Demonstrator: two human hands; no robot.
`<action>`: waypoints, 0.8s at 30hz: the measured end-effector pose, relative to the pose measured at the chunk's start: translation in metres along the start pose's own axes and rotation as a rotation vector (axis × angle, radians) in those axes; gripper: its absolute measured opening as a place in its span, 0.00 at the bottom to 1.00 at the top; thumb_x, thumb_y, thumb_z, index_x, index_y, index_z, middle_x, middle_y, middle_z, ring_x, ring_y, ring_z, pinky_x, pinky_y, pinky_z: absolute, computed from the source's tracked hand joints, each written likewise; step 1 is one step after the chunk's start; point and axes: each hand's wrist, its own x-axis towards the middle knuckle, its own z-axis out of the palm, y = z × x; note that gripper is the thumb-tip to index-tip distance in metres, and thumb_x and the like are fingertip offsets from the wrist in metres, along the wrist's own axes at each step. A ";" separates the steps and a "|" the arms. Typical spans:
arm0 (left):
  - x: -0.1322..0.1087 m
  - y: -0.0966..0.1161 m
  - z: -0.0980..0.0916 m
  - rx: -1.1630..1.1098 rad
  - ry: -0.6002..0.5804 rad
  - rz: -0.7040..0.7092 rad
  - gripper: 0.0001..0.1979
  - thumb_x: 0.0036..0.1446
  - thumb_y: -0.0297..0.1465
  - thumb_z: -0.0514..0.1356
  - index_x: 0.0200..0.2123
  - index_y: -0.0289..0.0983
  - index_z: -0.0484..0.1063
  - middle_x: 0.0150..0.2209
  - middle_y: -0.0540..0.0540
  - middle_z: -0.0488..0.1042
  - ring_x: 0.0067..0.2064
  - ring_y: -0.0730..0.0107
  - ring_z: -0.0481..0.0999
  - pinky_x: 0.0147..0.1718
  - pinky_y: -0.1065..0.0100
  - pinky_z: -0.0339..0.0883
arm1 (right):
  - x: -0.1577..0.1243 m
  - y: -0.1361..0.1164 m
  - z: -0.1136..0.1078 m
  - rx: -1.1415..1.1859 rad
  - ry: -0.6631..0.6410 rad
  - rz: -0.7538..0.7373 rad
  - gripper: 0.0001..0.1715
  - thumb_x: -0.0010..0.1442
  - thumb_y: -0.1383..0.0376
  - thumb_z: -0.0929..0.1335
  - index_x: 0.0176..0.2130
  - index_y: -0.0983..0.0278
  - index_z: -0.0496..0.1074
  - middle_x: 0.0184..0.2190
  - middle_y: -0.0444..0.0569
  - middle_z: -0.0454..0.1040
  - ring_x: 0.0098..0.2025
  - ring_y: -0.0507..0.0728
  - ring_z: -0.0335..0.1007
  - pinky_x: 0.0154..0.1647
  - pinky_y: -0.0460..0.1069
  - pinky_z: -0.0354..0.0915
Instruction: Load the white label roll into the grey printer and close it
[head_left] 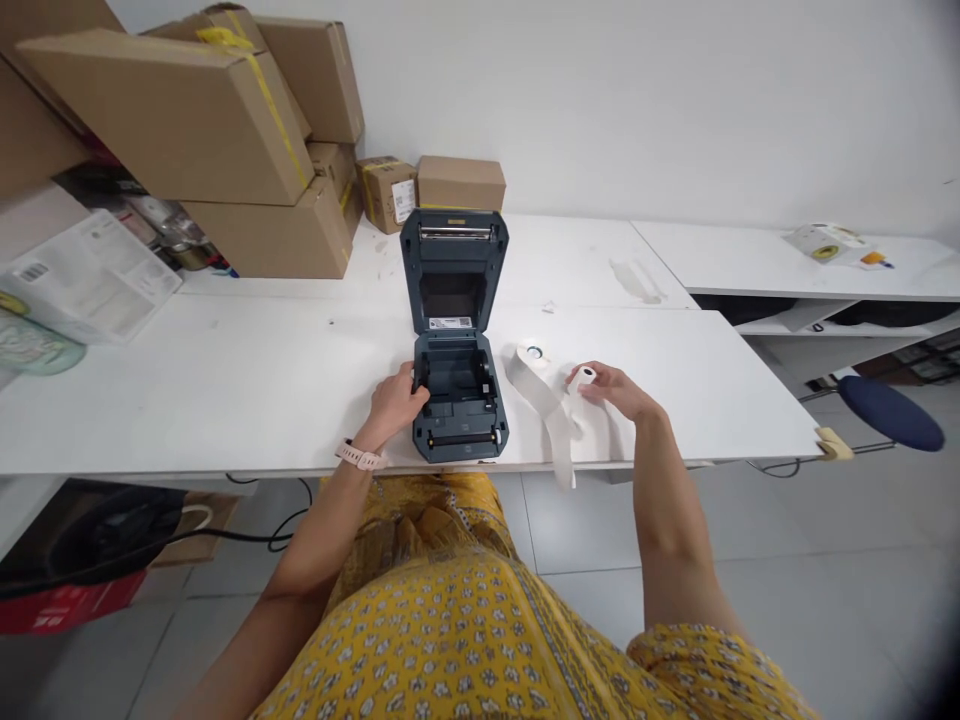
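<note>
A dark grey label printer (456,400) sits at the near edge of the white table (225,390), its lid (453,268) tilted up and the inside bay bare. My left hand (396,400) grips the printer's left side wall, fingers curled on it. Just right of the printer lies a white paper roll (531,362), its loose strip (559,440) trailing over the table's edge. My right hand (611,388) pinches a small white tube-like core (584,376) beside the roll.
Stacked cardboard boxes (195,130) fill the table's back left, with two small boxes (435,185) behind the printer. A printed sheet (90,280) lies at far left. A second white table (787,262) and a blue stool (891,412) stand to the right.
</note>
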 end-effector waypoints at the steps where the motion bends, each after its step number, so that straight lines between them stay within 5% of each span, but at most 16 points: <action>1: 0.000 0.000 0.000 0.001 -0.003 0.002 0.28 0.60 0.31 0.51 0.63 0.31 0.64 0.38 0.40 0.81 0.42 0.49 0.80 0.41 0.59 0.67 | -0.002 -0.009 0.001 0.018 0.012 -0.036 0.22 0.53 0.53 0.76 0.44 0.61 0.77 0.43 0.52 0.82 0.39 0.58 0.74 0.45 0.56 0.70; 4: 0.000 -0.001 -0.001 0.008 -0.008 0.012 0.28 0.59 0.31 0.51 0.62 0.30 0.64 0.39 0.38 0.81 0.42 0.49 0.80 0.40 0.59 0.67 | -0.012 -0.052 0.007 0.070 -0.053 -0.183 0.26 0.57 0.51 0.75 0.52 0.59 0.75 0.40 0.51 0.81 0.42 0.59 0.75 0.47 0.55 0.69; 6: 0.001 -0.001 -0.001 0.004 -0.005 0.021 0.27 0.59 0.30 0.52 0.61 0.30 0.65 0.39 0.38 0.80 0.42 0.49 0.80 0.40 0.59 0.67 | -0.016 -0.090 0.027 0.056 -0.211 -0.303 0.30 0.59 0.50 0.73 0.57 0.59 0.73 0.41 0.52 0.81 0.44 0.60 0.76 0.45 0.55 0.69; 8: 0.001 -0.002 0.000 -0.020 0.004 0.020 0.27 0.59 0.30 0.52 0.61 0.30 0.65 0.39 0.39 0.80 0.42 0.49 0.80 0.40 0.59 0.66 | -0.012 -0.128 0.060 -0.036 -0.406 -0.410 0.32 0.62 0.50 0.72 0.60 0.59 0.70 0.44 0.52 0.80 0.45 0.60 0.75 0.46 0.54 0.69; 11: -0.002 -0.003 0.004 -0.110 0.035 -0.011 0.28 0.58 0.30 0.54 0.62 0.33 0.66 0.37 0.42 0.80 0.41 0.53 0.79 0.38 0.62 0.66 | 0.011 -0.160 0.119 -0.308 -0.447 -0.457 0.30 0.64 0.50 0.70 0.61 0.59 0.69 0.39 0.47 0.79 0.39 0.56 0.73 0.40 0.50 0.67; 13: -0.006 -0.003 0.007 -0.191 0.060 -0.043 0.28 0.58 0.31 0.54 0.63 0.35 0.67 0.35 0.44 0.79 0.40 0.56 0.78 0.37 0.63 0.65 | 0.030 -0.161 0.152 -0.473 -0.401 -0.448 0.28 0.65 0.51 0.69 0.59 0.61 0.69 0.36 0.46 0.79 0.36 0.57 0.73 0.38 0.50 0.65; 16: -0.010 -0.005 0.013 -0.310 0.081 -0.071 0.28 0.60 0.33 0.53 0.64 0.38 0.67 0.33 0.47 0.77 0.37 0.60 0.77 0.36 0.64 0.65 | 0.051 -0.145 0.178 -0.697 -0.328 -0.463 0.24 0.66 0.56 0.69 0.58 0.64 0.71 0.45 0.54 0.81 0.42 0.62 0.76 0.45 0.54 0.66; 24: -0.001 -0.020 0.040 -0.610 0.206 0.012 0.28 0.58 0.34 0.57 0.62 0.34 0.67 0.53 0.37 0.72 0.49 0.59 0.76 0.46 0.61 0.72 | 0.052 -0.117 0.187 -0.880 -0.343 -0.624 0.21 0.71 0.60 0.62 0.60 0.60 0.72 0.52 0.55 0.81 0.53 0.64 0.76 0.64 0.64 0.56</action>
